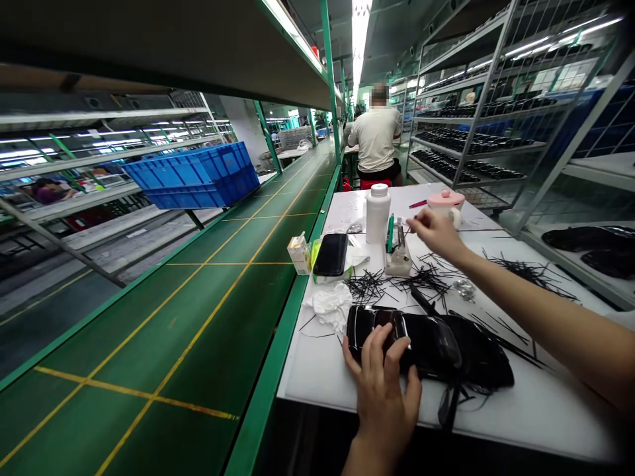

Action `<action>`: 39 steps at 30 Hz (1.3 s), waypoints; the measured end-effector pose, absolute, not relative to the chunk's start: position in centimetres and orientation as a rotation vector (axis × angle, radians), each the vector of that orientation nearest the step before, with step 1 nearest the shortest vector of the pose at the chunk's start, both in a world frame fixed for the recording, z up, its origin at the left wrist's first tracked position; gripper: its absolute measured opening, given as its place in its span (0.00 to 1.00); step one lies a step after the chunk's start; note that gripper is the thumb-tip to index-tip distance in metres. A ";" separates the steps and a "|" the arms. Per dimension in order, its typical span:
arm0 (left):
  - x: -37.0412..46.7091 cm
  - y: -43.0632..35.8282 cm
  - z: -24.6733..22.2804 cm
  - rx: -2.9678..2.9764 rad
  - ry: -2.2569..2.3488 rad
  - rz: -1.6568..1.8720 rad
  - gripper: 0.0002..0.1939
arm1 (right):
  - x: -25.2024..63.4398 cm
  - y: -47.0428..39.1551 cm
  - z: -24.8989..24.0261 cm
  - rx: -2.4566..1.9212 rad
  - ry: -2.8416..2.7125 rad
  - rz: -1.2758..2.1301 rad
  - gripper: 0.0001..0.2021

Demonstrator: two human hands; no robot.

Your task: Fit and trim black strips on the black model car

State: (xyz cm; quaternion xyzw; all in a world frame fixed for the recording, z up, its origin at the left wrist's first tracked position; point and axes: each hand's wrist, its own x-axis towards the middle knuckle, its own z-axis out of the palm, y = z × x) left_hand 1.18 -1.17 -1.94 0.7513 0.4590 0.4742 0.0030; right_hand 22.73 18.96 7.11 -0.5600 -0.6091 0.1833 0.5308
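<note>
My left hand (381, 377) rests on a glossy black plastic part (426, 344) lying near the front edge of the white table (322, 370), fingers spread over its left end. My right hand (434, 231) reaches far out over the table, fingertips pinched together beside a small clear holder (398, 254) with a green pen (390, 233) in it; whether the fingers hold anything I cannot tell. Thin black strips (397, 284) lie scattered between the two hands.
A white bottle (378, 213), a pink-lidded jar (446, 201), a black phone (331, 254), a small carton (299, 253) and crumpled white tissue (332, 307) stand on the table. A green conveyor belt (188, 317) runs on the left. A blue crate (196, 175) sits beyond. A person (376, 142) sits ahead. Wire racks (476, 139) stand right.
</note>
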 end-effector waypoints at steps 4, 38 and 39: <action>1.1 -1.2 -1.6 2.379 1.447 1.432 0.16 | 23.8 17.1 9.4 -1.189 -1.268 0.507 0.16; 1.6 -1.1 -0.9 2.372 1.481 1.317 0.19 | 18.3 -4.0 2.2 -1.338 -1.324 0.517 0.08; 1.6 -1.1 -0.9 2.373 1.480 1.314 0.19 | 18.2 -4.0 2.2 -1.338 -1.334 0.509 0.08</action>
